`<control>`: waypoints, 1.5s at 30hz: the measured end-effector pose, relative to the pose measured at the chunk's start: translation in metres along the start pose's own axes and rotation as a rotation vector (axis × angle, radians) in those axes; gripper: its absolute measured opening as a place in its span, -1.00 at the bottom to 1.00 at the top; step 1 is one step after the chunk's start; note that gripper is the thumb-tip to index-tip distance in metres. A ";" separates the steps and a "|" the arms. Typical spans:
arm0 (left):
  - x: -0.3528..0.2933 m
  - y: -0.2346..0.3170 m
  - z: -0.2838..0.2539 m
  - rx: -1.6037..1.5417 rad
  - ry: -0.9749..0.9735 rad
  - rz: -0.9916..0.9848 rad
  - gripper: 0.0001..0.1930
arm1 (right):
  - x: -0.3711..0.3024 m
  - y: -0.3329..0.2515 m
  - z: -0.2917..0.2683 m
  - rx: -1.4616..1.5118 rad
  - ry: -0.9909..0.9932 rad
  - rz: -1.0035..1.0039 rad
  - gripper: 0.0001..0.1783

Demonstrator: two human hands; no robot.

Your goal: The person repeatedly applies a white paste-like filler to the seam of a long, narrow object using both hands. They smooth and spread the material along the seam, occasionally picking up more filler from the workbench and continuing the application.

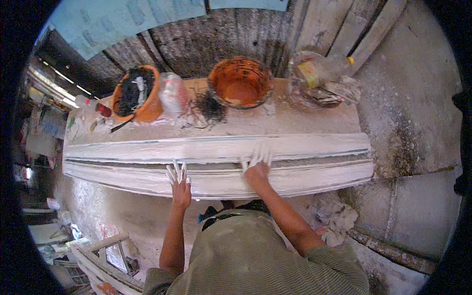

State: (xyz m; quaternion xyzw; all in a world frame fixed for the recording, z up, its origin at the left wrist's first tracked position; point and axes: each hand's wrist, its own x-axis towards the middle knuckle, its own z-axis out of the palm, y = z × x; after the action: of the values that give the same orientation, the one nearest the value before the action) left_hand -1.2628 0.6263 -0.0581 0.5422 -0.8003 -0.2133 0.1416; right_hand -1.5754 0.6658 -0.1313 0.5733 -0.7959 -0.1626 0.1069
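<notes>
Two long white strips lie side by side across the table, a far strip (pixel 211 148) and a near strip (pixel 300 178), with a dark gap between them. They look coated in white plaster-like material and have thin bluish lines along their edges. My left hand (pixel 181 189) rests on the near strip, its whitened fingers spread and pointing away from me. Farther right, my right hand (pixel 257 167) reaches over the gap onto the far strip. Its fingers look stretched out, though motion smears them. Neither hand holds anything I can see.
Along the table's (pixel 295 123) back stand an orange container (pixel 152 101) with dark contents, a clear plastic bag (pixel 173 93), tangled dark fibres (pixel 209 105), an orange basin (pixel 241 86) and a basin of scraps (pixel 324 101). A wooden frame (pixel 105 246) stands at lower left.
</notes>
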 end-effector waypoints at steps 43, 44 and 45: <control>0.016 -0.354 -0.176 -0.226 -0.054 -0.250 -0.39 | 0.075 -0.388 -0.247 0.618 -0.425 -0.325 -0.47; 0.014 -0.363 -0.174 -0.251 -0.021 -0.224 -0.39 | 0.081 -0.392 -0.242 0.625 -0.506 -0.287 -0.58; 0.014 -0.371 -0.171 -0.110 -0.105 -0.248 -0.40 | 0.085 -0.392 -0.232 0.671 -0.413 -0.213 -0.70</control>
State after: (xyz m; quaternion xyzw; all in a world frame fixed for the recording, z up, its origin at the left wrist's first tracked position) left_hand -0.8897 0.4619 -0.0929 0.6165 -0.7206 -0.3006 0.1014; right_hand -1.1756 0.4405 -0.0680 0.6107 -0.7458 -0.0159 -0.2656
